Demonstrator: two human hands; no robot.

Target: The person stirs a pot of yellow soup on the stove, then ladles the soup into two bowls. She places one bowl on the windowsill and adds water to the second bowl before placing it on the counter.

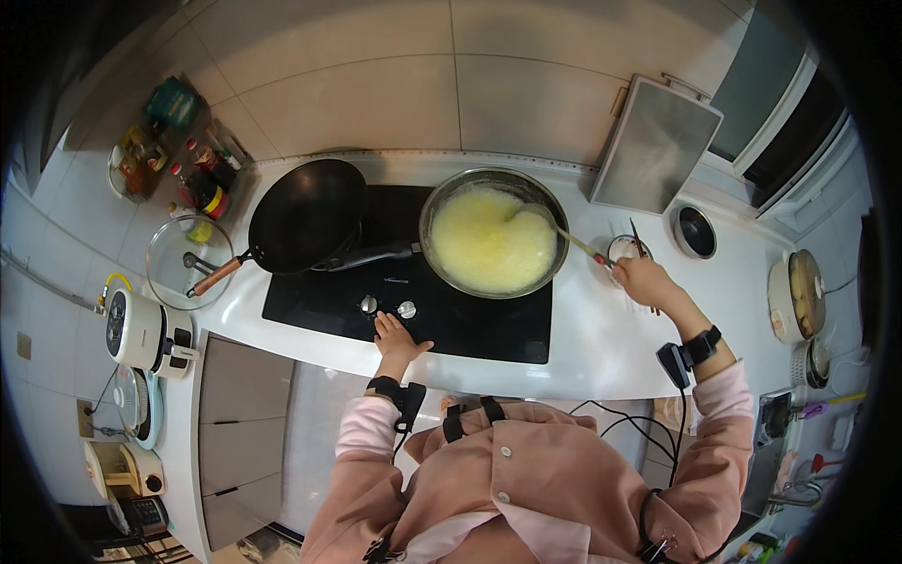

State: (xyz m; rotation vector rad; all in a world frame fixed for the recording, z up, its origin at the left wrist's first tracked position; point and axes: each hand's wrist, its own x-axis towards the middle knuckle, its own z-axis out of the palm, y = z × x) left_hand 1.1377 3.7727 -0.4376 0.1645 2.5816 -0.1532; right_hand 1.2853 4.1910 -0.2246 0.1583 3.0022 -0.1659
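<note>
My right hand (645,282) grips the handle of a ladle (578,243). The ladle's bowl end dips into pale yellow, foamy liquid (486,247) that fills much of a wide metal pan (561,262). That pan sits on the right side of a black glass cooktop (479,331), its long dark handle (373,258) pointing left. Fingers spread and holding nothing, my left hand (398,340) lies at the cooktop's front, fingertips just below two silver control knobs (406,309). Partly hidden behind my right hand is a small patterned bowl (627,245), with chopsticks (636,236) across it.
A black wok (306,215) with a wooden handle rests on the left burner. Left of it are a glass lid (158,264), sauce bottles (204,190) and a white appliance (137,331). A metal board (655,148) leans at the back right, near a small metal bowl (695,233).
</note>
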